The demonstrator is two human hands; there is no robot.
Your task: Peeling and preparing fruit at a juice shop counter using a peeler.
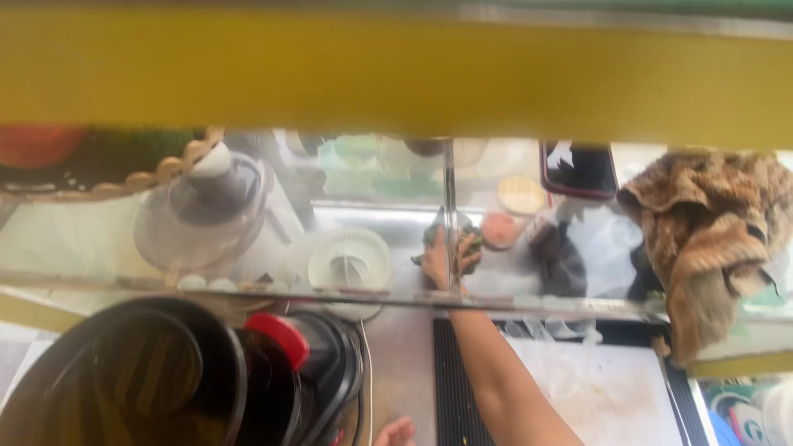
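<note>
We press our right hand [448, 260], fingers closed, on a green cloth [446, 235] behind the glass, at three o'clock from the white juicer [349, 260]. Our left hand [395, 432] shows only at six o'clock by the black blender [318, 363]; we cannot tell its grip.

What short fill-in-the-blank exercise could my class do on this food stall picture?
1. The right hand presses a ___ cloth against the glass pane.
2. A brown striped towel hangs at the ___ side.
3. The lid on the dark blender jug is ___.

Missing words: green; right; red
</note>
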